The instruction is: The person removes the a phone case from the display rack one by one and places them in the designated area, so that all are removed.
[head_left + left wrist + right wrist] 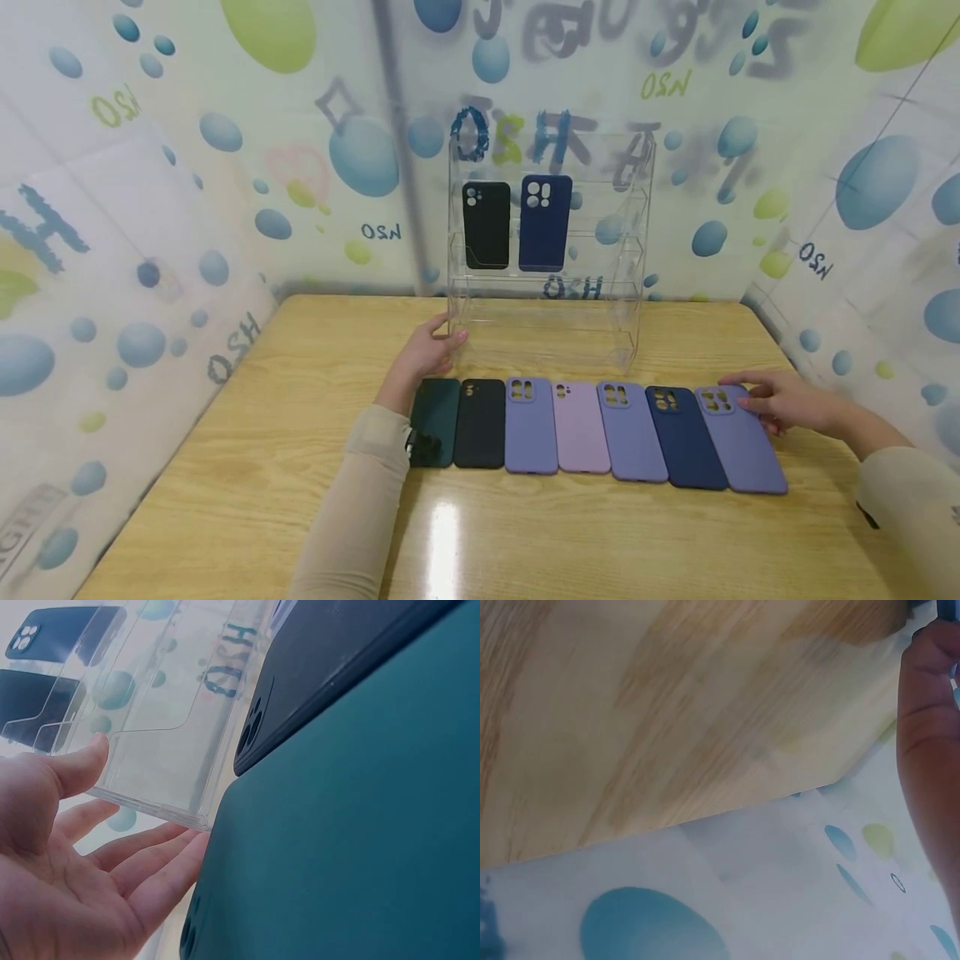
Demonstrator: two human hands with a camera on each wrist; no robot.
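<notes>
L sleeve (pixel 352 508) nearest; L hand (pixel 423 348), spread at stand (pixel 157 765), could bump its 2 cases (pixel 546 229) loose; R hand (pixel 798 404), pinching end case (pixel 750 450), might drag navy nbr (pixel 688 446).

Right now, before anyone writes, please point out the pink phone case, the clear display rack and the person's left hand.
Pink phone case (pixel 583 433), head view: middle of its back.
Clear display rack (pixel 525 279), head view: front edge of a shelf.
Left hand (pixel 79 874), left wrist view: its palm.
</notes>
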